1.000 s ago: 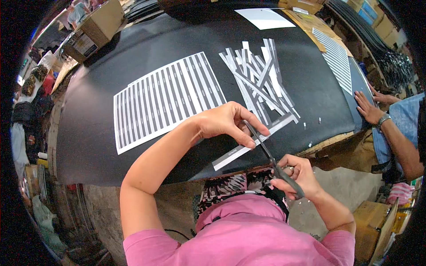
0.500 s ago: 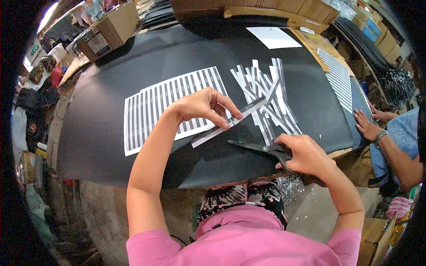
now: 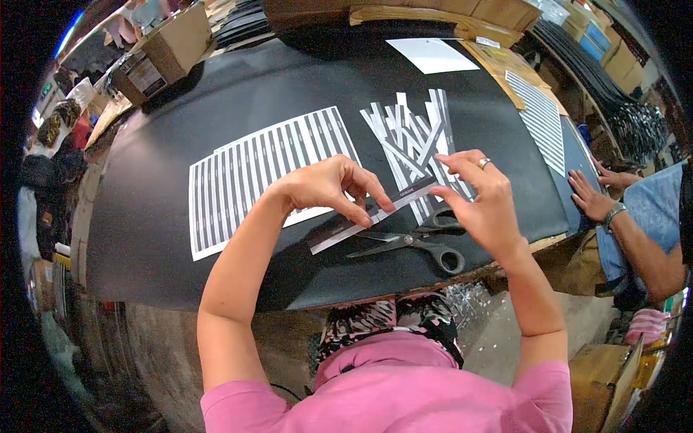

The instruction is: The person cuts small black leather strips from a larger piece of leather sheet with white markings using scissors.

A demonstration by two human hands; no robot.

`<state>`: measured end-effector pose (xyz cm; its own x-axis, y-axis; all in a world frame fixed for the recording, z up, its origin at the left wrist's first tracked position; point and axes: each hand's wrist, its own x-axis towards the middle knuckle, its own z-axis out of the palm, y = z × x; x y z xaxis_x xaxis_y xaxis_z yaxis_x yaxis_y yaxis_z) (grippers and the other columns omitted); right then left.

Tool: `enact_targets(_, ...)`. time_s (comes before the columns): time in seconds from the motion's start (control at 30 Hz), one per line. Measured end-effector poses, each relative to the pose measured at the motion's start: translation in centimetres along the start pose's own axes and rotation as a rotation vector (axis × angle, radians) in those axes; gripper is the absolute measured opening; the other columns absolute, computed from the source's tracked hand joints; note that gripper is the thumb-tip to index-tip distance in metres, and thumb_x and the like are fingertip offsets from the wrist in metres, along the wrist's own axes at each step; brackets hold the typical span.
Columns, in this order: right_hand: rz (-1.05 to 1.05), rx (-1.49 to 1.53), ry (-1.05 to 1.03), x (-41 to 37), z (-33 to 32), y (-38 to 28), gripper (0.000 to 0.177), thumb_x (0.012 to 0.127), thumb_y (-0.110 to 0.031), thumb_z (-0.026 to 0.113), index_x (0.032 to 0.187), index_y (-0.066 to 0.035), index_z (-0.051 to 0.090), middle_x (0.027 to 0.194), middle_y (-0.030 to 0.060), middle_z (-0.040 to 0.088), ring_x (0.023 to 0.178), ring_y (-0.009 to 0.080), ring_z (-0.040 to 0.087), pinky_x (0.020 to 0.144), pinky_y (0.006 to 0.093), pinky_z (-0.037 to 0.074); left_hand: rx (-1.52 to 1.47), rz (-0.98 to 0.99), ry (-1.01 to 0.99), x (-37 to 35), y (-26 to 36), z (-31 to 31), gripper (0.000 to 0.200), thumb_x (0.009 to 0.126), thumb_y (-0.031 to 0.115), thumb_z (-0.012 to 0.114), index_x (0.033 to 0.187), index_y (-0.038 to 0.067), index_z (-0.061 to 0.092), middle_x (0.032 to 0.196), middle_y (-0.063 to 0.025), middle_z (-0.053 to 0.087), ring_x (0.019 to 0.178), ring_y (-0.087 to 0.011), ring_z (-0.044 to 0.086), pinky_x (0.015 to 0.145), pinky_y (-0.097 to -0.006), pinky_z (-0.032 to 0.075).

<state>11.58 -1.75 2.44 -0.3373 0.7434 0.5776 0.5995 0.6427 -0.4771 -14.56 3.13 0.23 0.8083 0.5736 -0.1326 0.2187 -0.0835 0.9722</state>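
My left hand (image 3: 338,189) pinches a black-and-white paper strip (image 3: 339,239) between thumb and fingertips. The strip slants up to the right, and my right hand (image 3: 478,193) is at its upper end with thumb and fingers apart; whether it touches the strip is hard to tell. Black-handled scissors (image 3: 409,240) lie on the black table (image 3: 155,216) just below the strip, blades partly open and pointing left. Behind my hands is a loose pile of cut strips (image 3: 415,137). Striped sheets (image 3: 238,184) lie to the left, partly under my left hand.
A white sheet (image 3: 432,55) lies at the back of the table, and another striped sheet (image 3: 538,119) on cardboard at the right. Another person's hands (image 3: 593,198) rest at the right edge. A cardboard box (image 3: 162,54) stands at the back left.
My right hand has let go of the scissors and moved up to the strip's right end. The scissors now lie on the table. My left hand still holds the strip.
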Motion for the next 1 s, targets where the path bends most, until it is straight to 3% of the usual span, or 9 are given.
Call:
enact_targets(0.27, -0.005, 0.042, 0.088, -1.5, 1.8, 0.8, 0.017, 0.074, -0.004, 0.073, 0.089, -0.001, 0.066, 0.086, 0.0124, 0.064, 0.081, 0.0308, 0.064, 0.071, 0.0347, 0.05, 0.007, 0.036, 0.004, 0.1, -0.1, 0.3, 0.034, 0.07, 0.007, 0.079, 0.104, 0.003, 0.071, 0.099, -0.0049, 0.071, 0.073, -0.0077, 0.061, 0.071, -0.0228, 0.049)
enact_targets(0.33, -0.003, 0.054, 0.115, -1.1, 1.6, 0.7, 0.012, 0.076, -0.002, 0.072, 0.085, -0.002, 0.064, 0.081, 0.01, 0.066, 0.079, 0.0238, 0.065, 0.07, 0.0331, 0.05, -0.011, 0.001, -0.001, 0.2, -0.2, 0.2, 0.034, 0.071, 0.006, 0.079, 0.104, 0.003, 0.071, 0.099, -0.005, 0.071, 0.073, -0.0076, 0.062, 0.071, -0.0227, 0.049)
enact_targets(0.4, 0.132, 0.109, 0.099, -0.7, 0.4, 0.9, 0.009, 0.078, -0.002, 0.071, 0.084, -0.002, 0.064, 0.082, 0.0091, 0.067, 0.083, 0.02, 0.065, 0.073, 0.032, 0.05, -0.022, 0.014, -0.021, 0.2, -0.8, 0.0, 0.032, 0.07, 0.005, 0.081, 0.101, 0.003, 0.072, 0.103, -0.0069, 0.069, 0.092, -0.0125, 0.063, 0.075, -0.0239, 0.049)
enact_targets(0.47, 0.262, 0.164, 0.078, -0.2, -0.5, 1.4, 0.007, 0.08, -0.002, 0.07, 0.083, -0.002, 0.063, 0.082, 0.0083, 0.069, 0.087, 0.0163, 0.065, 0.077, 0.0309, 0.05, -0.031, 0.013, -0.018, 0.2, -0.8, -0.2, 0.032, 0.07, 0.005, 0.08, 0.1, 0.003, 0.072, 0.103, -0.0066, 0.069, 0.092, -0.0127, 0.063, 0.075, -0.024, 0.049)
enact_targets(0.53, 0.256, 0.596, -0.045, 0.3, -1.2, 2.3, 0.005, 0.083, -0.003, 0.067, 0.081, -0.001, 0.063, 0.088, 0.0079, 0.071, 0.098, 0.0136, 0.061, 0.089, 0.0322, 0.047, -0.04, 0.011, -0.02, 0.2, -0.8, -0.2, 0.031, 0.07, 0.005, 0.08, 0.1, 0.003, 0.072, 0.104, -0.0064, 0.069, 0.092, -0.0129, 0.063, 0.075, -0.0241, 0.05)
enact_targets(0.67, 0.194, 0.704, -0.412, 0.6, -0.7, 2.4, 0.003, 0.084, -0.004, 0.065, 0.085, -0.001, 0.064, 0.091, 0.009, 0.071, 0.102, 0.0165, 0.06, 0.1, 0.0366, 0.04, -0.003, 0.017, -0.064, 0.5, -0.7, 0.3, 0.031, 0.071, 0.005, 0.08, 0.101, 0.003, 0.072, 0.103, -0.0061, 0.069, 0.092, -0.0134, 0.063, 0.075, -0.0249, 0.05)
enact_targets(0.73, 0.177, 0.715, -0.431, 0.4, 0.1, 2.9, 0.003, 0.084, -0.003, 0.065, 0.086, 0.0, 0.064, 0.088, 0.0071, 0.07, 0.097, 0.0142, 0.062, 0.093, 0.0331, 0.045, 0.006, 0.017, -0.084, 0.6, -0.3, 0.8, 0.031, 0.071, 0.005, 0.079, 0.101, 0.003, 0.072, 0.103, -0.0061, 0.069, 0.092, -0.0136, 0.063, 0.075, -0.0252, 0.051)
enact_targets(0.83, 0.432, 0.79, -0.405, 0.1, 0.5, 3.5, 0.003, 0.086, 0.0, 0.064, 0.087, 0.001, 0.062, 0.079, 0.0014, 0.064, 0.079, 0.008, 0.062, 0.07, 0.0213, 0.049, 0.079, -0.005, -0.057, 0.6, 0.0, 1.2, 0.03, 0.072, 0.006, 0.079, 0.1, 0.003, 0.072, 0.104, -0.0065, 0.069, 0.091, -0.0135, 0.063, 0.075, -0.0254, 0.051)
enact_targets(1.0, 0.451, 0.715, -0.207, -1.1, -1.4, 5.9, 0.003, 0.086, 0.001, 0.064, 0.087, 0.001, 0.061, 0.079, 0.0017, 0.064, 0.074, 0.0066, 0.06, 0.068, 0.0202, 0.047, 0.122, 0.138, 0.149, 1.3, -1.2, 1.3, 0.025, 0.072, 0.009, 0.078, 0.097, 0.005, 0.073, 0.098, -0.0052, 0.067, 0.088, -0.0136, 0.062, 0.074, -0.0256, 0.051)
